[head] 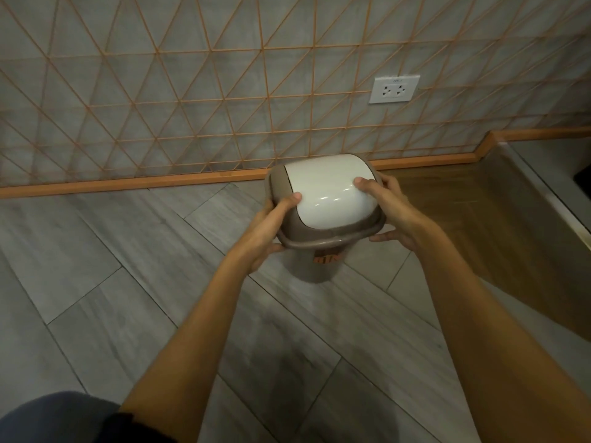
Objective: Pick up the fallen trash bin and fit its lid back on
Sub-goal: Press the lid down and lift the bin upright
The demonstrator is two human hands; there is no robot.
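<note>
1. Trash bin (pixel 319 266): upright on the tiled floor (pixel 128 298), near the wall; contents hidden.
2. Lid (pixel 329 196): seated on the bin's rim.
3. Left hand (pixel 271 228) and right hand (pixel 390 212): each grip grasps a lid side.

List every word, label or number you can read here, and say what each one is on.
Nothing can be read for certain.
Orange lettering on the bin body, below the lid: blurred and partly hidden by the lid's rim, unreadable.
Small dark marking at the top of the wall socket: too small to read.
</note>
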